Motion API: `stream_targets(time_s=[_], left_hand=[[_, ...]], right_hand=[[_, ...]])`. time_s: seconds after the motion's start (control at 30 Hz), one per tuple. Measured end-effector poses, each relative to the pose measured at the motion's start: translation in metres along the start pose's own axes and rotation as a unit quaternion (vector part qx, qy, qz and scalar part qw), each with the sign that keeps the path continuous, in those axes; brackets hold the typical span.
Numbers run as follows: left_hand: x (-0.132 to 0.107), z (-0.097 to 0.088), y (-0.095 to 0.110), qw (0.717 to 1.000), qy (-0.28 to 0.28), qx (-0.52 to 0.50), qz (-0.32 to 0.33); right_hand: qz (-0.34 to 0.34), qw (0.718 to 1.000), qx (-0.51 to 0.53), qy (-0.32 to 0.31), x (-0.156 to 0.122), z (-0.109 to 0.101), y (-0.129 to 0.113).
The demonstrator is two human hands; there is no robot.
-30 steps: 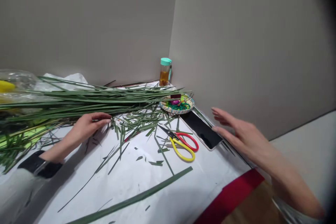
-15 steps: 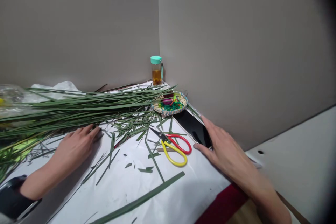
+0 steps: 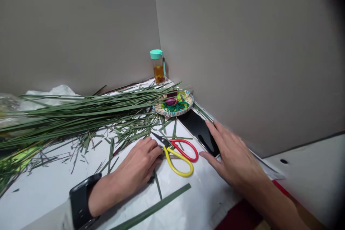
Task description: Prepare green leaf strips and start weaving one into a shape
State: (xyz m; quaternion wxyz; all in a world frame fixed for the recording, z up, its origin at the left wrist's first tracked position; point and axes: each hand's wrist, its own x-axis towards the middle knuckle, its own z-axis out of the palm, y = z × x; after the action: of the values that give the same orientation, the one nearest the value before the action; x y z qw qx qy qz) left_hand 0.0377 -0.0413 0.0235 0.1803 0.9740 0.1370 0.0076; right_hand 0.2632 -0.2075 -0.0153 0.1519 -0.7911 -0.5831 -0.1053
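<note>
Head view. White sheet [image 3: 54, 187] smooth, glossy, under scissors [image 3: 179, 154]. Long flat green leaf strips [image 3: 81, 111] bundled far left of scissors, cut scraps between. Right hand [image 3: 234, 158] just right of scissors: fingers spread flat, palm down on near end of glossy black slab phone [image 3: 196, 129], no grip. Left hand [image 3: 137, 167] just left: fingers loosely curled, tips at scissors pivot, gripping nothing. Scissors: red and yellow loop handles, dark blades. Round woven dish [image 3: 174, 104] behind. Amber bottle [image 3: 157, 66], teal cap, further behind.
</note>
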Motion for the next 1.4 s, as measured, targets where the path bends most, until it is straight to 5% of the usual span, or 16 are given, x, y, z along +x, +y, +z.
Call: stream_targets(time_s=[0.13, 0.23, 0.47, 0.7, 0.93, 1.03, 1.13, 1.23, 1.33, 1.4], left_hand=[[0.008, -0.007, -0.002, 0.998, -0.044, 0.047, 0.002], [0.006, -0.012, -0.002, 0.995, -0.066, 0.071, 0.002], [-0.006, -0.02, -0.007, 0.987, -0.051, 0.147, -0.025], [-0.024, -0.048, -0.038, 0.962, 0.084, 0.241, -0.094], [-0.081, -0.08, -0.053, 0.944, 0.276, 0.099, -0.152], [-0.104, -0.076, -0.039, 0.942, 0.302, -0.045, -0.135], [-0.119, -0.064, -0.015, 0.938, 0.278, -0.181, -0.104], [-0.134, -0.052, 0.002, 0.923, 0.267, -0.259, -0.096], [-0.158, -0.046, 0.002, 0.914, 0.27, -0.278, -0.119], [-0.178, -0.042, -0.004, 0.918, 0.263, -0.262, -0.14]], right_hand=[[-0.118, 0.991, 0.031, 0.047, 0.001, -0.012, -0.028], [-0.214, 0.974, 0.072, -0.029, 0.002, -0.013, -0.054], [-0.169, 0.981, 0.05, -0.082, 0.0, 0.0, -0.066], [-0.118, 0.989, -0.001, -0.092, 0.001, -0.005, -0.066], [-0.163, 0.981, 0.107, -0.002, 0.004, -0.027, -0.075], [-0.148, 0.94, 0.297, -0.074, 0.019, -0.046, -0.106], [-0.109, 0.837, 0.51, -0.167, 0.033, -0.056, -0.153], [-0.136, 0.757, 0.618, -0.162, 0.041, -0.052, -0.197], [-0.153, 0.736, 0.643, -0.143, 0.041, -0.042, -0.221], [-0.143, 0.747, 0.633, -0.144, 0.041, -0.036, -0.224]])
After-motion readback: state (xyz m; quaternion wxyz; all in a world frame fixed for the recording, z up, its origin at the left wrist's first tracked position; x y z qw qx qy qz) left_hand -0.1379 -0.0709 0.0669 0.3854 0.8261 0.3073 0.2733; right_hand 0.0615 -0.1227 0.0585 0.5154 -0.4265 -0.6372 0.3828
